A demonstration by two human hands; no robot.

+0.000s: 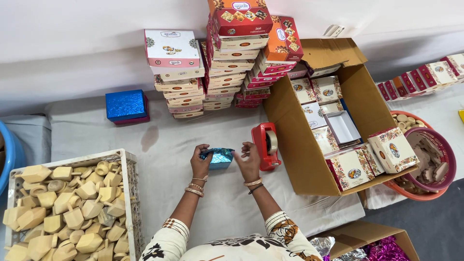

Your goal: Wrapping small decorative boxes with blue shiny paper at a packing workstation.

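A small box wrapped in shiny blue foil (220, 157) rests on the white cloth-covered table (164, 140). My left hand (200, 163) grips its left end and my right hand (248, 160) presses its right end, so both hold it between them. A red tape dispenser (265, 145) stands just right of my right hand. Bangles show on both wrists.
A white crate (126, 159) full of pale wooden pieces sits at left. A blue foil box (126, 105) lies near the wall. Stacked printed gift boxes (227, 63) stand behind. An open cardboard carton (290, 159) of boxes is at right, with red baskets (444, 150) beyond it.
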